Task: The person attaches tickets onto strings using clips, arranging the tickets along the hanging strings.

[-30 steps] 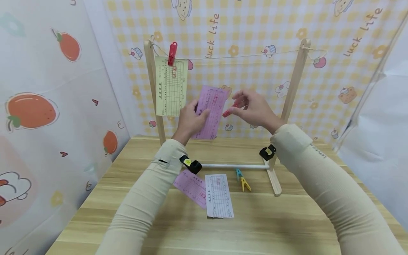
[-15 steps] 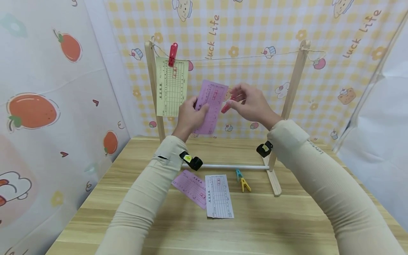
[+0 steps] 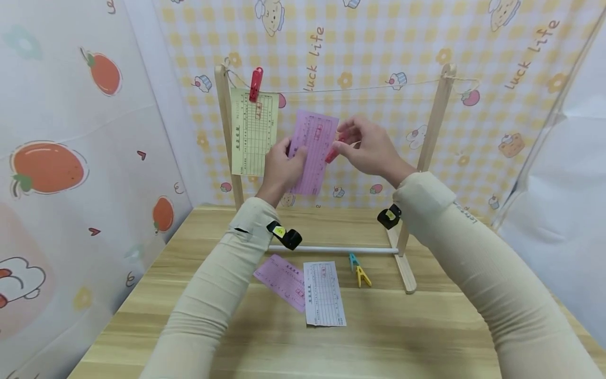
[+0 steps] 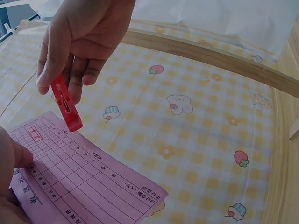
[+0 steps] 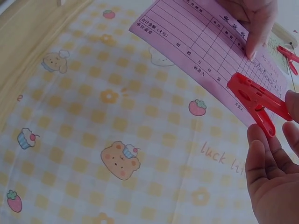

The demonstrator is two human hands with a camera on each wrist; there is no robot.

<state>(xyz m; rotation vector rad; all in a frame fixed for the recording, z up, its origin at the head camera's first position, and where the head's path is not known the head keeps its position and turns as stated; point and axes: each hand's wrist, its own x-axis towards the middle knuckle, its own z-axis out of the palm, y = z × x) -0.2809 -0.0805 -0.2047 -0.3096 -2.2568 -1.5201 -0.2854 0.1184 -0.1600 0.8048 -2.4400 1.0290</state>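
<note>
Landmark: a pale wooden stand [image 3: 433, 123], two upright posts joined by a thin string [image 3: 326, 91] near their tops and a white rod [image 3: 336, 249] low down.
Left hand: the left hand [image 3: 284, 167] is between the stand's posts, nearer the left one, pinching a purple rectangular paper slip [image 3: 312, 158] between thumb and fingers.
Purple slip: held tilted below the stand's string; its print includes 收款收, 合计金额(大写), 单位盖章 and 收款人, with a red boxed mark.
Right hand: the right hand [image 3: 371, 148], between the posts and nearer the right one, pinches a red plastic clothespin [image 5: 264, 97] with thumb and fingers.
Clothespin: just beside the purple slip's edge, below the stand's string; whether they touch I cannot tell.
On the stand: a second red plastic clothespin [image 3: 255, 85] clips a yellow-green printed paper slip [image 3: 255, 137] to the string beside the left post; its heading is too small to read.
Before the stand: a flat purple printed slip [image 3: 284, 281] and a white printed paper slip [image 3: 325, 297], edges meeting, each with a red boxed mark; near the right foot, a blue clothespin [image 3: 353, 261] and a yellow clothespin [image 3: 362, 276].
Behind the stand: a yellow-and-white checked cloth [image 3: 383, 31] reading "luck life".
Sleeve lettering: on the right cream sleeve [image 3: 454, 242], too small to read surely.
</note>
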